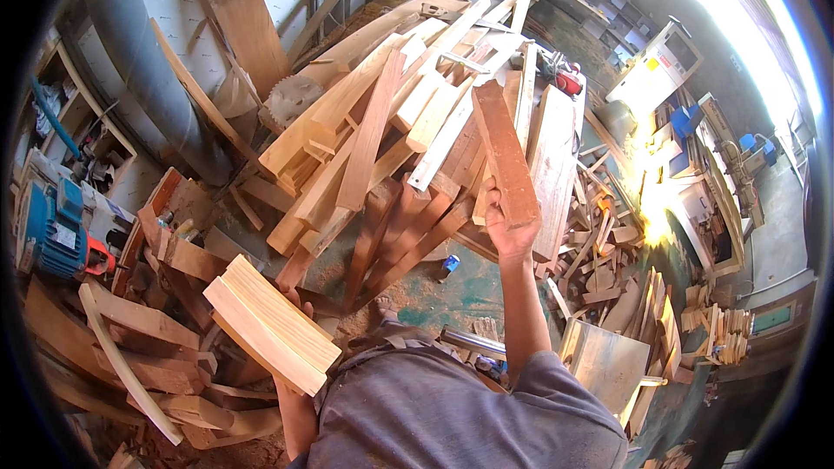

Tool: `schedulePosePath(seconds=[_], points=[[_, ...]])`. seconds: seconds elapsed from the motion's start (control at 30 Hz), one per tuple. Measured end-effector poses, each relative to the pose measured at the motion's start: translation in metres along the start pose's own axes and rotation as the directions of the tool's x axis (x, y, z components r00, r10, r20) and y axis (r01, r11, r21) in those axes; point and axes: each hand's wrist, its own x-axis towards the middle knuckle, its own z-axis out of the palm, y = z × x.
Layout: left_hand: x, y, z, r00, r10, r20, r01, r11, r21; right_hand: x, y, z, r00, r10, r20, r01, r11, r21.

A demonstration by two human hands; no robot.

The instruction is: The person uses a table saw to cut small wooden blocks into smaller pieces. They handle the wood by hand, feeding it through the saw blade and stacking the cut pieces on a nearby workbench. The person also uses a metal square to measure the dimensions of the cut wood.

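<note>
My right hand [507,227] is raised, closed around the lower end of a reddish-brown wooden board [506,156] that points up and away over the pile. Closed about some pale, slightly curved wooden pieces [271,323], my left hand [301,299] is largely hidden beneath them, with only fingertips showing at their far side. The pale pieces lie against one another and tilt down to the right. Beyond both hands, a large heap of wooden boards [369,152] covers the worktable. A long white metal strip [443,141] lies across that heap.
Dark curved wooden pieces [156,373] are piled at the left, near a blue motor [52,230]. A round saw blade [294,102] leans behind the boards. Offcuts [599,265] litter the floor on the right, beside a metal-topped stand [608,365]. A blue can [449,265] lies ahead.
</note>
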Motion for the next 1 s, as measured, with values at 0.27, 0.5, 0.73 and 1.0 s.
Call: schedulePosePath(seconds=[0.27, 0.5, 0.73, 1.0], points=[[-0.011, 0.011, -0.013, 0.998, -0.005, -0.070, -0.003, 0.994, -0.108, 0.006, -0.033, -0.025, 0.992, -0.015, -0.127, -0.010, 0.981, -0.192], [-0.018, 0.016, -0.026, 0.999, -0.005, -0.046, -0.004, 0.982, -0.187, 0.052, -0.088, -0.038, 0.899, -0.336, -0.281, -0.113, 0.444, -0.889], [-0.018, 0.014, -0.029, 0.995, 0.012, -0.100, -0.032, 0.979, -0.199, 0.070, -0.125, -0.089, 0.830, -0.399, -0.390, -0.532, -0.354, -0.769], [-0.016, 0.011, -0.027, 0.993, 0.017, -0.118, -0.040, 0.980, -0.194, 0.085, -0.076, -0.054, 0.787, -0.569, 0.241, -0.402, -0.768, -0.499]])
